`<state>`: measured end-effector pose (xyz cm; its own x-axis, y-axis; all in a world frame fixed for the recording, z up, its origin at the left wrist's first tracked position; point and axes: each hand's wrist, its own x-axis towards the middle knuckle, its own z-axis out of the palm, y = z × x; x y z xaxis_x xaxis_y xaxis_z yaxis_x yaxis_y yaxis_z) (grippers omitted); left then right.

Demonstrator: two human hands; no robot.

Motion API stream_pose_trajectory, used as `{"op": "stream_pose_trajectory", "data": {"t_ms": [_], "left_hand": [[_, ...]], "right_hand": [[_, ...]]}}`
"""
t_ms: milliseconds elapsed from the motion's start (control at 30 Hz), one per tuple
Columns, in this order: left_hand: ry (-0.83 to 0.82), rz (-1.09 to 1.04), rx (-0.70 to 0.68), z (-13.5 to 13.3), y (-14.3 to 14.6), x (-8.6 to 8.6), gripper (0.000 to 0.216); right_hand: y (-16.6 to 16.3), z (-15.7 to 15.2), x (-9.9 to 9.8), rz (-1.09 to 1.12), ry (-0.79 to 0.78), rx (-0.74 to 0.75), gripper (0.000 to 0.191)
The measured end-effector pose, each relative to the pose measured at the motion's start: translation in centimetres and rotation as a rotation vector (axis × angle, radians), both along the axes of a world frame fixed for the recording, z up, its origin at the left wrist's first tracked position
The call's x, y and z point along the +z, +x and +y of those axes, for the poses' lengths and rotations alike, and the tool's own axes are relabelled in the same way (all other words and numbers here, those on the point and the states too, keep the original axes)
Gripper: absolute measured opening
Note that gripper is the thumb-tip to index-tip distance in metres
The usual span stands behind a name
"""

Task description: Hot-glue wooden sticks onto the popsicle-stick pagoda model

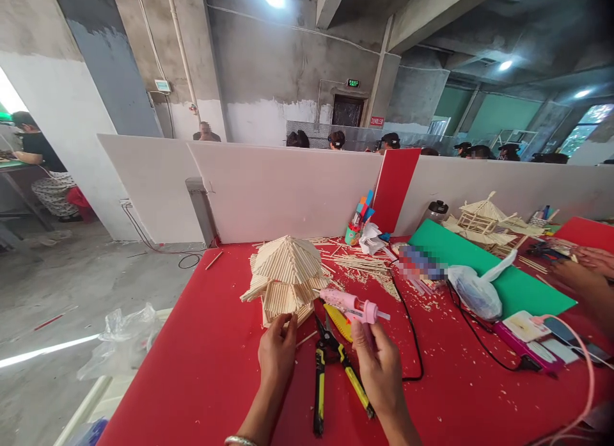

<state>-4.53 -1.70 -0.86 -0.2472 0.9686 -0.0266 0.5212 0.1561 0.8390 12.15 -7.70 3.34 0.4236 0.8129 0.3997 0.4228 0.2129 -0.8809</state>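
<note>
A small model pavilion made of pale wooden sticks, with a tiered roof, stands upright on the red table. My left hand is closed at its lower front edge, fingertips pinched on the base. My right hand is wrapped around the handle of a pink hot glue gun. Its nozzle points left at the pavilion's lower right side, and a glue stick pokes out of the back. Between my hands lie cutting pliers with black and yellow handles, spread apart. Beside them is a yellow tool, partly covered by the glue gun.
Loose sticks and shavings lie behind the pavilion. A cup of markers stands by the white partition. To the right are a green board, a plastic bag, a purple power strip, cables, and another person's hands.
</note>
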Motion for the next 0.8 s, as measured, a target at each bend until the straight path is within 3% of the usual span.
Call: {"op": "stream_pose_trajectory", "data": {"t_ms": [233,533,800], "left_hand": [[0.008,0.001,0.001,0.0,0.1,0.0,0.037],[0.014,0.029,-0.004,0.1,0.0,-0.7,0.034],[0.016,0.021,-0.007,0.1,0.0,-0.7,0.030]], "right_hand": [[2.3,0.0,-0.1,-0.013,0.023,-0.195,0.047],[1.6,0.1,-0.6,-0.079,-0.001,-0.083,0.046],[1.5,0.0,-1.3,-0.230,0.056,-0.129,0.041]]}}
